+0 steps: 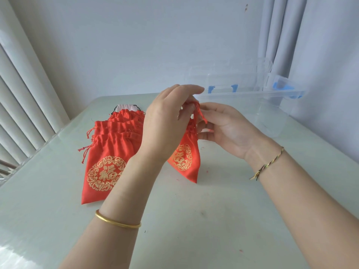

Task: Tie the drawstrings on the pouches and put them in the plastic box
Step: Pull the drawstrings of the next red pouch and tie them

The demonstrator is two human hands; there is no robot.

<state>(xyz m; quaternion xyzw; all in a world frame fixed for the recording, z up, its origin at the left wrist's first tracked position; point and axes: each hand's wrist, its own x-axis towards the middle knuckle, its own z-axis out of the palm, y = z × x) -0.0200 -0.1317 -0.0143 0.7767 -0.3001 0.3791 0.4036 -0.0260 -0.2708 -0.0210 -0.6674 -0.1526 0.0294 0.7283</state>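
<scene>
Two hands meet mid-frame above a red pouch (pixel 184 158). The left hand (pixel 167 121) pinches its drawstring (pixel 196 108) with curled fingers. The right hand (pixel 223 129) curls loosely beside the cord, its grip unclear. The plastic box (pixel 272 105) sits upper right.

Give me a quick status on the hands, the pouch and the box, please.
Left hand pinches the drawstring above the pouch; right hand at the pouch neck, grip unclear. Pouch not yet boxed. Plastic box open, nothing blocking it.
</scene>
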